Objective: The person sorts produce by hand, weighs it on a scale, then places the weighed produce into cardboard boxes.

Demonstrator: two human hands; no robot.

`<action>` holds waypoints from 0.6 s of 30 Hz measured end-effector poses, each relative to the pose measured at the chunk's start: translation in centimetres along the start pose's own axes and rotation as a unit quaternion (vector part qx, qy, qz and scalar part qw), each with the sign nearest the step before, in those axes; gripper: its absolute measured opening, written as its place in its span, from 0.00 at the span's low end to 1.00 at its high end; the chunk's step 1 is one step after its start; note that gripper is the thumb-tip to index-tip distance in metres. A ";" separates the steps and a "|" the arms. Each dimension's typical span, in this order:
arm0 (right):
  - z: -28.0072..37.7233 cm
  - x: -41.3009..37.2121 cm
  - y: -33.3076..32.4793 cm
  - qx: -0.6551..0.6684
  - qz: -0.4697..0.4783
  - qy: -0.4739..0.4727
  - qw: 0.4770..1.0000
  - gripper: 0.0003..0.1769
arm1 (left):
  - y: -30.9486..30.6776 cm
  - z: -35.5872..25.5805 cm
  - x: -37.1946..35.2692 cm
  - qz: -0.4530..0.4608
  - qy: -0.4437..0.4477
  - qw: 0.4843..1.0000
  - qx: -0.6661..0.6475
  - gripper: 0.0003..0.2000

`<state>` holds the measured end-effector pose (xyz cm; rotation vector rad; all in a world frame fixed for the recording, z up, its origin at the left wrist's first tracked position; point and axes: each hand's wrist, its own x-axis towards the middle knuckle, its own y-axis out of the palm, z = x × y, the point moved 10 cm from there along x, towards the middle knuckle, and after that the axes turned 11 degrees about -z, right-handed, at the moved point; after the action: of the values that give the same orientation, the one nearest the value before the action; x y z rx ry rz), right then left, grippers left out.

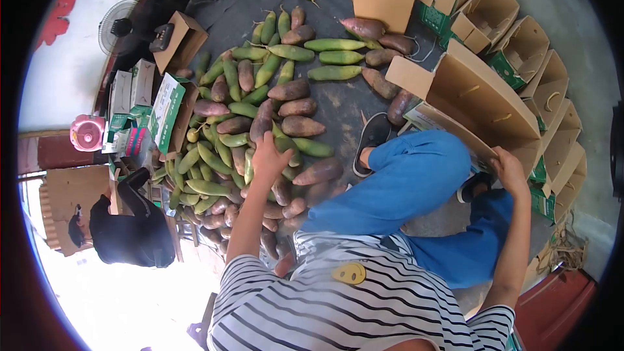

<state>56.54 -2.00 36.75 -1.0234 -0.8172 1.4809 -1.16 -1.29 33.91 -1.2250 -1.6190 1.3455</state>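
My left hand (268, 159) reaches over a big pile of long radishes, some green and some reddish-purple. Its fingertips meet the lower end of a reddish-purple radish (262, 119), with the thumb spread to the side. A green radish (312, 147) and another reddish-purple one (318, 171) lie close to the right of that hand. My right hand (509, 170) grips the near edge of a large open cardboard box (484, 94), which tilts beside my knee. The fingers behind the cardboard are partly hidden.
Several open cardboard boxes (549, 91) line the right wall. Another box (383, 8) at the top holds something pink. A fan (119, 27), a pink appliance (87, 132) and more cartons (170, 107) stand left. A person in black (130, 231) is at lower left.
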 end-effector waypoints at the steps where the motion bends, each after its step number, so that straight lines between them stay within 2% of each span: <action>1: 0.0 0.1 0.1 0.006 -0.002 -0.002 1.000 0.10 | -3.2 -4.1 0.0 -0.053 0.057 0.994 -0.070 0.26; 2: -0.1 0.1 0.2 0.011 -0.002 -0.003 1.000 0.10 | -6.5 -8.2 -0.3 -0.105 0.114 0.978 -0.139 0.26; 3: -0.4 0.0 0.1 0.014 -0.003 -0.001 1.000 0.10 | -9.0 -11.7 -0.4 -0.118 0.138 0.957 -0.226 0.26; 6: -0.3 -0.4 -0.1 0.022 -0.017 -0.020 0.999 0.09 | -14.4 -20.8 -2.3 -0.105 0.179 0.887 -0.413 0.27; 8: -0.5 -0.3 -0.8 0.001 -0.018 0.015 1.000 0.09 | -17.5 -26.9 -4.1 -0.134 0.253 0.849 -0.445 0.27; 10: -0.8 -0.2 -0.4 0.007 -0.043 0.012 0.999 0.09 | -18.8 -32.2 -6.2 -0.177 0.370 0.825 -0.389 0.27; 12: -1.1 -0.1 -0.1 -0.002 -0.047 0.008 0.999 0.08 | -17.6 -35.0 -7.8 -0.123 0.375 0.820 -0.414 0.28; 18: -1.2 -0.3 -0.2 0.027 -0.077 -0.053 0.995 0.08 | -20.7 -37.9 -11.4 -0.077 0.424 0.778 -0.458 0.28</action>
<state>57.77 -2.35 36.53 -0.8282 -0.9061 1.4262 32.59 -0.29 63.17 -1.7990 -1.5805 -0.2822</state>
